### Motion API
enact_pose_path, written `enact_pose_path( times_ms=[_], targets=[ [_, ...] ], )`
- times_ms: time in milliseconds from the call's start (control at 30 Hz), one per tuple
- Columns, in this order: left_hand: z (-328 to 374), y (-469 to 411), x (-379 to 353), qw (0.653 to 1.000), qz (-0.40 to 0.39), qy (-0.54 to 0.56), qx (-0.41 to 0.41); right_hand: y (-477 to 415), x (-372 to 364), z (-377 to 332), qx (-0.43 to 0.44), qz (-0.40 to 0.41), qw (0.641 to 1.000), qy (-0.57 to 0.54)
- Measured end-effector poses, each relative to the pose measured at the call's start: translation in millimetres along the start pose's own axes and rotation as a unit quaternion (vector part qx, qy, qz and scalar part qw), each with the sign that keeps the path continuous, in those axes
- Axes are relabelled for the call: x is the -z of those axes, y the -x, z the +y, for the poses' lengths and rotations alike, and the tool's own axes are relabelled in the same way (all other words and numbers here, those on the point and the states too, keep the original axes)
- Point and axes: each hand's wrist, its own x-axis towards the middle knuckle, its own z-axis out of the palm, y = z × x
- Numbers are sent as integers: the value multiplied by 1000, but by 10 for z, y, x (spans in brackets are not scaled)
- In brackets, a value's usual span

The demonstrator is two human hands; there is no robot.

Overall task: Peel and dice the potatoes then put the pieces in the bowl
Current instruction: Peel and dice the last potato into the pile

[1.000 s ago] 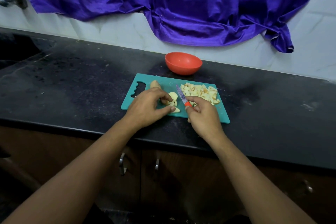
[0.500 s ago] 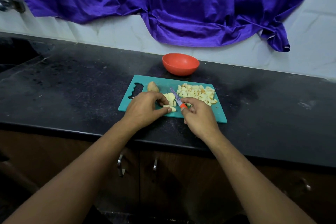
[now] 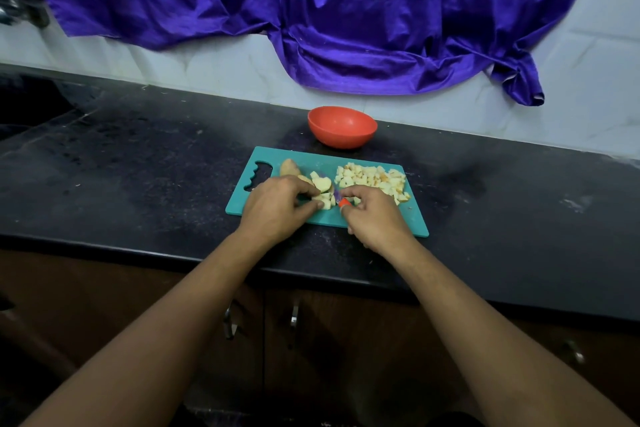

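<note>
Dicing on the teal cutting board [image 3: 408,218], close to the table's [image 3: 138,166] front edge.
My left hand [image 3: 277,208] pins the half-cut potato [image 3: 323,189]; my right hand [image 3: 374,215] grips the knife [image 3: 341,201], blade against it. Diced pieces [image 3: 374,178] pile at the board's right, the red bowl [image 3: 342,126] just behind. The table runs wide to both sides.

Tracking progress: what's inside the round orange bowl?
The round orange plastic bowl shows bare inner wall; its bottom is hidden by the near rim. Diced potato lies on the teal cutting board.

A red bowl [image 3: 342,126] and a teal cutting board [image 3: 381,218] with pale yellow potato pieces [image 3: 372,178] sit on the speckled black desk [image 3: 138,166]; the cloth [image 3: 311,10] is purple.
</note>
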Motion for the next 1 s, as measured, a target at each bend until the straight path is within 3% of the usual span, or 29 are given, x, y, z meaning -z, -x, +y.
enact_pose_path(
  times_ms=[367,1000],
  targets=[
    [62,-140,-75,998,19,-33,55,36,83,50,-1,72,997,38],
    [112,3,-34,998,34,-33,32,436,155,-253,75,28,965,251]
  ],
)
